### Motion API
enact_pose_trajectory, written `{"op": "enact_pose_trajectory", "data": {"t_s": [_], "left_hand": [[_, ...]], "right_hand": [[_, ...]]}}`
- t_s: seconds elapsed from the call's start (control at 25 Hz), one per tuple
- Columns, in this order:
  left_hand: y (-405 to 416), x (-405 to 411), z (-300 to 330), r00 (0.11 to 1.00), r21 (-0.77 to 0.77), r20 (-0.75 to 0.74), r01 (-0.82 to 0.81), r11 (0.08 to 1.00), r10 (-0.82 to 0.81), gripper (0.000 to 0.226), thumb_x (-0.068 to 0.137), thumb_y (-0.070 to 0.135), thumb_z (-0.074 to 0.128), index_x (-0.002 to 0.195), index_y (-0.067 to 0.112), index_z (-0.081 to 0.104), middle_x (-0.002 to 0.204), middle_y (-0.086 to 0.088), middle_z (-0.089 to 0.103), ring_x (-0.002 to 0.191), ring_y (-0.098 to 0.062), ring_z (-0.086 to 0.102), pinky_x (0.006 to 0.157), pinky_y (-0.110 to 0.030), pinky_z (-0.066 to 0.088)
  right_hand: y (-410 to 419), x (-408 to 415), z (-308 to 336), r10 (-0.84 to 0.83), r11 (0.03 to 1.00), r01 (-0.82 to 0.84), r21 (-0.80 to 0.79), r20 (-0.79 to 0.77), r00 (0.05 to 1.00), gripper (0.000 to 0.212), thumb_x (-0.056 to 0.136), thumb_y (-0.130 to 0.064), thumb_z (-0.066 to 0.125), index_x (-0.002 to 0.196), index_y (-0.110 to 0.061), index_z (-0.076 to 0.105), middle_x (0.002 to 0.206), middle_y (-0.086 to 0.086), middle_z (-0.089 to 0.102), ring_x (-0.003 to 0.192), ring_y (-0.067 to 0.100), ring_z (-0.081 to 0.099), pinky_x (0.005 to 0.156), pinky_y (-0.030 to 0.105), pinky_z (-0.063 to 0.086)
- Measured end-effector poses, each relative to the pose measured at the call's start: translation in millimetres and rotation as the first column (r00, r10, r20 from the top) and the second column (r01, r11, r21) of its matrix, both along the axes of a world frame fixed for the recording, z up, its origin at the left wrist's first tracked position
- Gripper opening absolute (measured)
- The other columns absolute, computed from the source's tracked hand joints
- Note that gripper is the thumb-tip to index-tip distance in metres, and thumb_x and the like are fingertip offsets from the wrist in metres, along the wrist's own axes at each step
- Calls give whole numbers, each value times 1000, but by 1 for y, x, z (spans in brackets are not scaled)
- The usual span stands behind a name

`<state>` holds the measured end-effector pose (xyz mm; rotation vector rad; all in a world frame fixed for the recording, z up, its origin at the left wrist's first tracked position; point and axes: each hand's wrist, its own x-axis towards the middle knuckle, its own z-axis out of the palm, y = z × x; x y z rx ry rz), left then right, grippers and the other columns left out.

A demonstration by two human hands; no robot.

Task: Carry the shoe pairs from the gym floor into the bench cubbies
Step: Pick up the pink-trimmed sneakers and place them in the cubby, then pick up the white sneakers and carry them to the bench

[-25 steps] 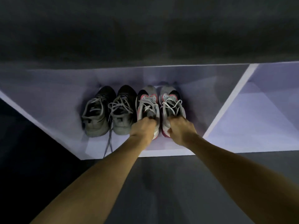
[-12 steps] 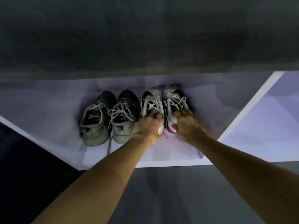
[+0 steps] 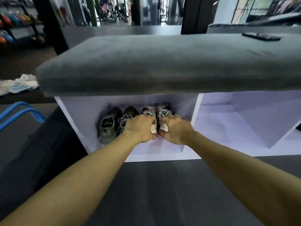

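Together, left hand [image 3: 139,128] and right hand [image 3: 176,130] grip the white-and-red shoes [image 3: 156,112] inside the cubby [image 3: 84,115].

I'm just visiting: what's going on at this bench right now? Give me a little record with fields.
setting: gym floor, bench with grey cushion over white cubbies
left cubby: holds two shoe pairs side by side
dark pair: on the left, untouched
white and red pair: on the right, heels gripped
left hand: closed on the left shoe's heel
right hand: closed on the right shoe's heel
right cubby: no shoes visible
on cushion: dark flat object, too blurred to identify
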<state>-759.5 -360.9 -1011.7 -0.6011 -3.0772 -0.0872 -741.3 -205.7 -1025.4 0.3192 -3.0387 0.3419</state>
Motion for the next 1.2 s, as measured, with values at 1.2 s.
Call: {"op": "enact_pose_trajectory", "data": {"t_s": [1.2], "left_hand": [[-13,314,995,868,154,-497,66,986,19,68,70,62,69,128,32,51,128,-1,55,109,-22,54,90,-43,49]], "right_hand": [[31,300,1011,98,993,-120,-3,-556,825,43,80,-50,54,118,-30,55,114,-3,59,101,20,55,85,43,50]]}}
